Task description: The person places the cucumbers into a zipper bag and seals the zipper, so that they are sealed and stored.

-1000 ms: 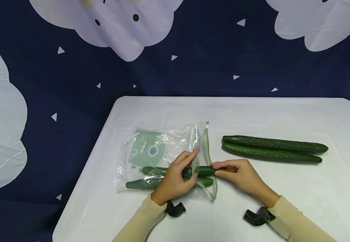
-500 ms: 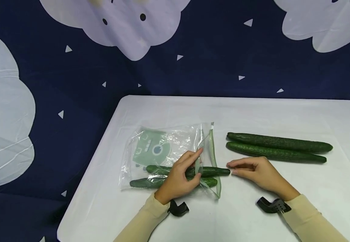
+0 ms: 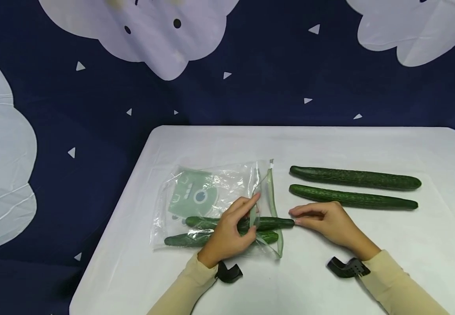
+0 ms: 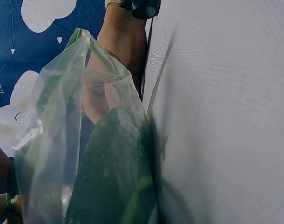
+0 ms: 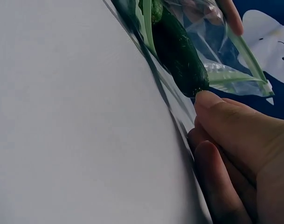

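On the white table, left of the middle, a clear plastic bag lies flat, mouth to the right, edged with a green zip strip, with a pale green one-eyed print on its far half. Two cucumbers are in it. The first cucumber runs through the mouth, right end poking out past the strip; the second cucumber lies nearer the person, roughly alongside, its right end just at the opening.

Left hand holds the bag at the mouth, thumb and index finger spread with the upper edge of the strip between them; other fingers partly hidden. Right hand: fingers fairly straight and close together, narrow gap to the thumb, thumb tip touching the first cucumber's protruding end; right wrist view shows that contact, no wrap round it.

Farther back on the right, two more lie loose, near each other with a gap: far cucumber, near cucumber, the latter just beyond the right hand. Beige sleeves, black device at each wrist. Behind the table, dark blue backdrop, white clouds and small triangles
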`<state>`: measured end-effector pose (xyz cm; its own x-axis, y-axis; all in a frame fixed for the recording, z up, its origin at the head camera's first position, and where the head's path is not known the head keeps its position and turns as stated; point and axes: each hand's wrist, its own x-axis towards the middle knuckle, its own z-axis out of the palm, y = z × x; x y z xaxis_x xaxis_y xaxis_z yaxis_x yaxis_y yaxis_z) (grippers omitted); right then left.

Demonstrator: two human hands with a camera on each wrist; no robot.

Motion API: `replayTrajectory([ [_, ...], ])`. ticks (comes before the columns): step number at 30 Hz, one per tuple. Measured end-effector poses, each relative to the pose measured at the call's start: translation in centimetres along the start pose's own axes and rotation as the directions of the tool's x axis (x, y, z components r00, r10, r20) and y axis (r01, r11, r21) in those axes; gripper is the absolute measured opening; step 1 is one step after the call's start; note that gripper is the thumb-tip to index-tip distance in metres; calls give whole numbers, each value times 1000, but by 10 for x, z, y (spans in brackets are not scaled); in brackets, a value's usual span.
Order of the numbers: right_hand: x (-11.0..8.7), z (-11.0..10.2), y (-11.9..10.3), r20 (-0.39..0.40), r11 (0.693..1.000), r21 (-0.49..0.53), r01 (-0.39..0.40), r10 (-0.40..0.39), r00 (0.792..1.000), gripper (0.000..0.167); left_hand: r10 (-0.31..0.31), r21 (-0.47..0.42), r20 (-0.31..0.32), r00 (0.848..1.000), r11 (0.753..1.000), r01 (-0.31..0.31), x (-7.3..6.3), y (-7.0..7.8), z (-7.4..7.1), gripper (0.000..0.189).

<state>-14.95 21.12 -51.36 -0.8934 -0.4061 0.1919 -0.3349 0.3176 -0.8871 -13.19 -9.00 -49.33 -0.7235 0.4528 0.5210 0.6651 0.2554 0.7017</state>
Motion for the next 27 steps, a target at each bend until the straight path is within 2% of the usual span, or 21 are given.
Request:
replayTrajectory([
  [8, 9, 23, -6, -3, 1000, 23, 7, -7, 1000, 24, 9, 17, -7, 1000, 1000, -9, -1, -1, 0, 79],
  [12, 13, 34, -9, -22, 999, 11, 34, -34, 999, 26, 19, 18, -4, 1000, 1000, -19, 0, -2, 1, 79],
  [17, 16, 41, -10, -33, 996, 0, 89, -89, 995, 21, 24, 19, 4, 1000, 1000, -24, 2, -2, 2, 77],
  [27, 22, 52, -16, -29, 992, -55, 116, -118, 993, 23, 28, 16, 6, 1000, 999, -28, 1, 0, 1, 76],
])
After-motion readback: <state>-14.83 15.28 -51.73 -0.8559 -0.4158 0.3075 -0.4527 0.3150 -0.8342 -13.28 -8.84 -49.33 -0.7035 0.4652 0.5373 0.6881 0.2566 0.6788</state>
